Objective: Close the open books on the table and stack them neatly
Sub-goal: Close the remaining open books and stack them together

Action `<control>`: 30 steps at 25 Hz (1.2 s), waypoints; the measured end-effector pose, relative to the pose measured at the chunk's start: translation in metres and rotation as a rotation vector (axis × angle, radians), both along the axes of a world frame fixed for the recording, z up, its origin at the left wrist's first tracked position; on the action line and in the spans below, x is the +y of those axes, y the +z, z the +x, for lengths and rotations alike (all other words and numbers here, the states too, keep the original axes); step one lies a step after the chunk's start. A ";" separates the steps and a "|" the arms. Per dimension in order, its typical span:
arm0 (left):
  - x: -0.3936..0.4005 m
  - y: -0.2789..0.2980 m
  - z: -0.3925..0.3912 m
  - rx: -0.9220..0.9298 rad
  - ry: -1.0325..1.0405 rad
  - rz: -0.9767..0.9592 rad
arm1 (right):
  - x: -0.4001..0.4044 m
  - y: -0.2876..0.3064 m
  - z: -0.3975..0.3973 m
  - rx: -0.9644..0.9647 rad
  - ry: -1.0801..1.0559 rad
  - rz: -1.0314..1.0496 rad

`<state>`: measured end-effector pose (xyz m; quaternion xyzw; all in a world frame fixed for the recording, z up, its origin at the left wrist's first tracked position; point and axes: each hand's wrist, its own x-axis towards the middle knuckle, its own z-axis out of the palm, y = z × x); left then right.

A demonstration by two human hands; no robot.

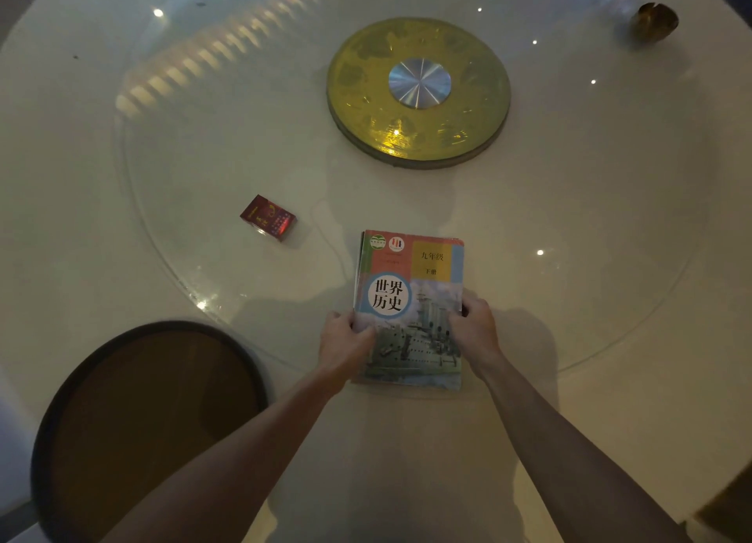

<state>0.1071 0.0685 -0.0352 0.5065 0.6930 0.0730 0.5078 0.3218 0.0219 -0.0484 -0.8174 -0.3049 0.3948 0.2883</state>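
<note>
A closed textbook (pixel 411 294) with a colourful cover, a round white title badge and a warship picture lies at the near middle of the white table (pixel 610 400). Dark edges showing along its left side suggest at least one more book beneath it, squared up under it. My left hand (pixel 346 339) grips the stack's left edge, thumb on the cover. My right hand (pixel 474 325) grips the right edge in the same way. Both forearms reach in from the bottom of the view.
A small red box (pixel 267 218) lies to the left on the glass turntable (pixel 171 225). The turntable's gold hub (pixel 419 91) sits beyond the book. A round brown stool seat (pixel 142 420) is at lower left. A brass object (pixel 653 21) stands far right.
</note>
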 end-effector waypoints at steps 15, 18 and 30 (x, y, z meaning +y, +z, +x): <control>0.102 0.035 0.045 0.150 -0.606 0.516 | -0.119 0.043 -0.089 -0.173 0.454 -0.098; 0.138 0.023 0.080 0.241 -0.866 0.546 | -0.125 0.029 -0.100 -0.302 0.724 -0.190; 0.160 -0.012 0.103 0.308 -0.956 0.398 | -0.103 0.015 -0.089 -0.536 0.765 -0.061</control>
